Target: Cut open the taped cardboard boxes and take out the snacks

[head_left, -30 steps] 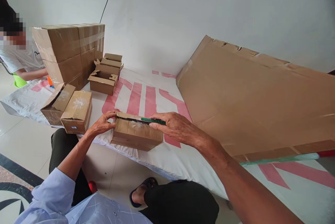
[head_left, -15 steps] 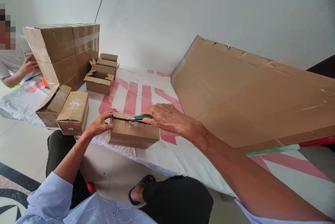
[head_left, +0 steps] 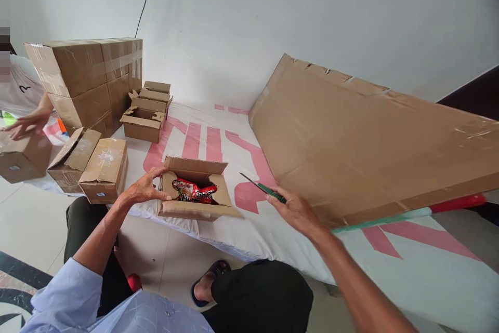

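A small cardboard box [head_left: 191, 212] with its top flaps raised lies in front of me on the cloth-covered table. Inside it are shiny red printed packets [head_left: 193, 190]. My left hand [head_left: 146, 187] grips the left end of this box, thumb at the near side and fingers at the far side. To the right of the box, above the cloth, my right hand [head_left: 294, 211] is closed around the green handle of a utility knife [head_left: 272, 192]. Its thin dark blade points up and left, clear of the box.
Two cardboard boxes [head_left: 104, 167] stand left of my left hand, with opened boxes [head_left: 142, 128] and a taped stack [head_left: 81, 70] behind. A large cardboard sheet [head_left: 362, 151] leans at the right. At far left, another person's hand [head_left: 33, 121] rests on a box [head_left: 25, 156].
The small box's top has opened, showing the red packets. My right hand with the utility knife has moved right, off the box. The other person's hand has come down onto a box.
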Motion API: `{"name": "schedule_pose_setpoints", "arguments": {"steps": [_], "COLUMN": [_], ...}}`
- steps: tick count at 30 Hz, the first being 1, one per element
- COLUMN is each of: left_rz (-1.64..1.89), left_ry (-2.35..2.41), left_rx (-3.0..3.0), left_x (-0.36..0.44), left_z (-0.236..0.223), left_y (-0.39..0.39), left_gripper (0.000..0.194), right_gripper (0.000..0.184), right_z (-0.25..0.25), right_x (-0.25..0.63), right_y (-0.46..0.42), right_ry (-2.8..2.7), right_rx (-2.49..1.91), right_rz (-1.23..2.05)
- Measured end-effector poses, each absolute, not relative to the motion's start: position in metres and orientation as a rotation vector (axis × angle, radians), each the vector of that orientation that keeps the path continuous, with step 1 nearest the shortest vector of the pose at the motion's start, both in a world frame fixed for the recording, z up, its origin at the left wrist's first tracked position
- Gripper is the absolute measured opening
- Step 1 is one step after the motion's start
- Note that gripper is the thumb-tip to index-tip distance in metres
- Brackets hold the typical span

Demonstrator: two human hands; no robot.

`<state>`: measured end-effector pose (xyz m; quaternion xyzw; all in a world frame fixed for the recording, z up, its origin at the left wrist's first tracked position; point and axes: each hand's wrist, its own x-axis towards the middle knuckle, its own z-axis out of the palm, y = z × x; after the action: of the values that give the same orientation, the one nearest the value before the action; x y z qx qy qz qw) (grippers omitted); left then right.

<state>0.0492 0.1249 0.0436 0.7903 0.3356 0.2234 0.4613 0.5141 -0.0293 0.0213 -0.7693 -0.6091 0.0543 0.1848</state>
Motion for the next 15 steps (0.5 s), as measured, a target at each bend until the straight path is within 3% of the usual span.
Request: {"name": "schedule_pose_setpoints", "arguments": {"steps": [4, 8, 11, 15], "left_rz": [0.543, 0.557, 0.513, 0.461], "left_ry": [0.774, 0.757, 0.747, 0.706], "left_rx": [1.971, 1.979, 2.040, 2.096], "left_x": [0.045, 0.047, 0.060, 0.081], "left_z": [0.043, 0.044, 0.043, 0.040], "left_y": [0.126, 0.125, 0.122, 0.117], "left_gripper": [0.133, 0.144, 0.150, 0.150], "right_gripper": [0.043, 0.041, 0.038, 0.033], "right_z": [-0.055, -0.086, -0.070, -0.009], "right_x": [0.508, 0.500, 0.493, 0.462], "right_y": [-0.038, -0.044, -0.035, -0.020], "right_ry": [-1.507, -1.468, -1.427, -1.484], "right_rx": [-2.424, -2.461, -2.329, -1.869], "right_rz": [0.140, 0.085, 0.055, -0.042]}}
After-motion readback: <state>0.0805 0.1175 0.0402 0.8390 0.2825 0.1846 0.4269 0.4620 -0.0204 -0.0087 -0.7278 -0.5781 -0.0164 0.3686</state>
